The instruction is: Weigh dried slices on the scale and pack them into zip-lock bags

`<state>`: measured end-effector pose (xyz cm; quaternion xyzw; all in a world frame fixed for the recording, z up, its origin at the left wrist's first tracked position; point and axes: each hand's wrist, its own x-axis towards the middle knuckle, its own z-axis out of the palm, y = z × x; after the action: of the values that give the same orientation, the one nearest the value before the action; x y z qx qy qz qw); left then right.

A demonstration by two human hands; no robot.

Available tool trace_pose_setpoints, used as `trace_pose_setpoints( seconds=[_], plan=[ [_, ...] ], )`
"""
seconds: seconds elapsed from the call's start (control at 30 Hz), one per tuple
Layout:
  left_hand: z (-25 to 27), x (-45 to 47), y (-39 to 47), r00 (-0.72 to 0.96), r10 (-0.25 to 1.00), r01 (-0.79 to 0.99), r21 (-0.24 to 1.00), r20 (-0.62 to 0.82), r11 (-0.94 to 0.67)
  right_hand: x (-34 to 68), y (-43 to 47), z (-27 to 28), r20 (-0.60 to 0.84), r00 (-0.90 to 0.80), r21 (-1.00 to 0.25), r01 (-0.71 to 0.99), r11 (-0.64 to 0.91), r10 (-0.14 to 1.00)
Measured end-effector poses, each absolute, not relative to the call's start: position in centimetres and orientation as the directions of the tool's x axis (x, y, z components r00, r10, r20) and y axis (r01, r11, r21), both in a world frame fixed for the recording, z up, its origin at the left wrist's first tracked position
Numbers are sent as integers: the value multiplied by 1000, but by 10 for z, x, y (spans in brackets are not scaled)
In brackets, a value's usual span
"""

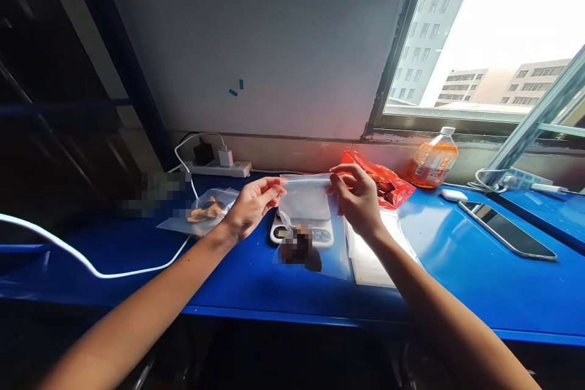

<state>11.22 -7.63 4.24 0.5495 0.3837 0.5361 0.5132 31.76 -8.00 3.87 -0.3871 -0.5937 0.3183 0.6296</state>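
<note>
Between my two hands hangs a clear zip bag (336,253) with dark brown pieces (313,258) in its bottom, partly blurred out. My left hand (256,202) pinches the bag's top left corner. At the top right corner, my right hand (359,198) pinches the same zip edge. Behind the bag sits a white kitchen scale (276,233), its plate seen through the plastic. Left of my left hand lies another clear bag (178,224) holding light brown pieces (205,210). A stack of white sheets or flat bags (372,262) lies under my right forearm.
A red plastic bag (402,190) with dark contents and a bottle of orange drink (434,158) stand along the wall. On the right are a phone (507,230) and a white earphone case (454,195). A power strip (217,168) and white cable (98,273) lie on the left of the blue table (256,292).
</note>
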Motion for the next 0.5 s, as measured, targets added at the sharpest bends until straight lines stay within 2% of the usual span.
trace_pose_setpoints(
  seconds=[0.1, 0.27, 0.5],
  plan=[
    [52, 112, -70, 178, 959, -89, 974, 222, -209, 320, -76, 37, 491, 89, -870, 9, 493, 866],
    [55, 116, -62, 214, 914, 25, 934, 345, -358, 320, -73, 33, 467, 95, -881, -30, 472, 879],
    [44, 106, -73, 239, 890, 108, 901, 387, -420, 311, -78, 29, 487, 52, -874, 36, 485, 872]
  ],
)
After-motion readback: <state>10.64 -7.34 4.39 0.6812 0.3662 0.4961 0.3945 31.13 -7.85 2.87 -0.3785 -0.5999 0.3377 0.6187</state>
